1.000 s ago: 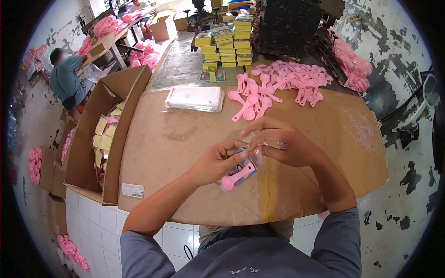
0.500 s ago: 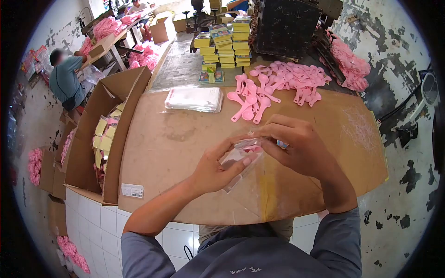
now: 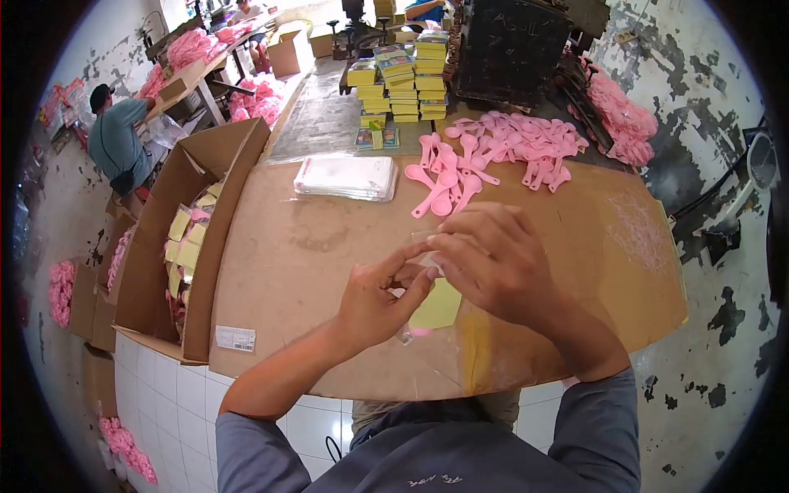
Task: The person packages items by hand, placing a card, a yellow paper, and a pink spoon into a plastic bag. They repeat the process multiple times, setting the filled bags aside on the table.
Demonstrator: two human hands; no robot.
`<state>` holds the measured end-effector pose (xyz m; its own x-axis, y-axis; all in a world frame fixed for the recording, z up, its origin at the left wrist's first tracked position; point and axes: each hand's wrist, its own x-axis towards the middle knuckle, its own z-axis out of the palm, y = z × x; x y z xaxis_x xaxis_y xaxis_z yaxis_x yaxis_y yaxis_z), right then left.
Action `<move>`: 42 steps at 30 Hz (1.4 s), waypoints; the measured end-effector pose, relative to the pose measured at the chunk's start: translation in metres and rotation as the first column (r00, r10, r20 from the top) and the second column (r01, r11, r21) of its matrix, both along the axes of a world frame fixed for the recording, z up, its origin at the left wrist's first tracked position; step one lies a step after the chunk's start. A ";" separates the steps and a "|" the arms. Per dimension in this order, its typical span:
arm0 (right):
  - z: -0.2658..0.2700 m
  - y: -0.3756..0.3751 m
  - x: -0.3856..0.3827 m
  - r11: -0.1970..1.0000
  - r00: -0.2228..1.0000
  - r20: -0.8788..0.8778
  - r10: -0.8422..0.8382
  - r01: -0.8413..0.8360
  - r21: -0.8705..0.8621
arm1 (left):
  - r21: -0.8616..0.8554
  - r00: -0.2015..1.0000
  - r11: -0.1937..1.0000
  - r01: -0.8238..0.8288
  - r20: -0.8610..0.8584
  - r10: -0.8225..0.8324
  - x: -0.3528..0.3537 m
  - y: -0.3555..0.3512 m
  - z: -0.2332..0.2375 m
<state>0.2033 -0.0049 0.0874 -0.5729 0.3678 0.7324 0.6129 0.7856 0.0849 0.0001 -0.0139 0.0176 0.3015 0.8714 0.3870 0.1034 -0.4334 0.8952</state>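
A clear plastic bag [image 3: 405, 335] hangs between my hands, with a yellow card [image 3: 438, 305] and a bit of pink at its lower end. My left hand [image 3: 371, 301] pinches the bag's upper left part between thumb and fingers. At the bag's top, my right hand [image 3: 498, 267] has its fingers closed on the plastic. Beyond my hands lie loose pink spoons [image 3: 444, 177], and a stack of clear bags [image 3: 345, 177] is to their left.
Stacks of yellow-edged cards [image 3: 397, 78] stand at the back. On the left, an open carton [image 3: 222, 238] holds packed bags. A black box [image 3: 509, 53] is behind the spoons. A person [image 3: 119, 144] sits at the far left. Plastic scraps [image 3: 637, 230] lie right.
The yellow card now shows inside the bag below my hands; before, pink showed there. My right hand has moved slightly left and its fingers have closed in at the bag's top.
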 end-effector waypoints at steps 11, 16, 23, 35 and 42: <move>-0.017 0.026 0.009 0.986 0.986 0.006 -0.164 0.164 -0.032 | 0.042 0.918 0.998 0.037 -0.396 -0.017 0.000 -0.005 0.011; 0.018 0.027 0.099 0.468 0.887 -0.399 -0.232 -0.258 -0.845 | -0.174 0.997 0.983 0.052 -0.047 -0.061 -0.003 0.004 0.008; -0.032 0.043 0.350 0.607 0.807 -0.341 -0.481 0.026 -0.795 | -0.344 0.985 0.926 0.154 0.129 -0.116 -0.003 0.009 0.009; -0.013 0.010 0.190 0.629 0.793 -0.153 -0.589 0.332 -0.703 | -0.373 0.983 0.920 0.117 0.175 -0.053 0.002 0.017 -0.006; -0.045 0.005 0.049 0.448 0.901 -0.434 -0.002 -0.388 -0.806 | -0.398 0.973 0.905 0.148 0.225 -0.060 0.004 0.015 -0.009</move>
